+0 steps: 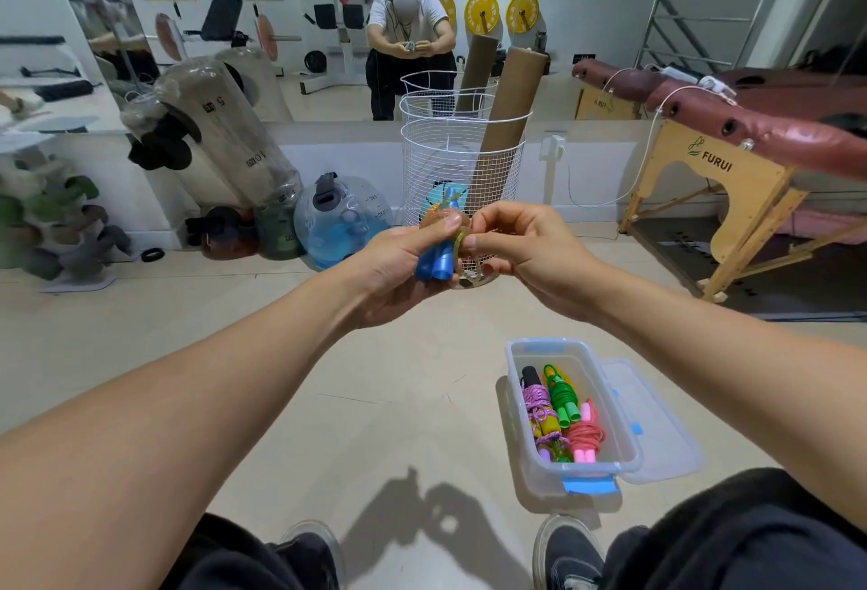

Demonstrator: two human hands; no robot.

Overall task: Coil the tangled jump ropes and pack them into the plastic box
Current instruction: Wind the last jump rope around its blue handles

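A gym room with pale floor tiles, a wall mirror ahead, a white wire basket (pixel 462 157) holding cardboard tubes, and a padded massage table (pixel 732 120) off to the right. The right hand (pixel 525 247) has thumb and forefinger pinched on a loop of yellowish rope, apparently winding or tucking the last turn, though the cord is blurred and half hidden by the fingers, so the exact move is hard to read. The left hand (pixel 399 261) has its fingers curled round a small bundle, a jump rope (pixel 438 256) with blue handles poking out below the palm, coils bunched above the thumb. Both hands are held up in front of the chest, well above the floor. Lower and to the right, the plastic box (pixel 516 373) sits open on the tiles near the person's right shoe, its lid (pixel 657 430) lying just beside it. Inside are bundles already coiled: purple, green, yellow and pink. Judging by that, most of the job looks finished; this rope remains to be secured and placed in, and no loose ropes show on the floor
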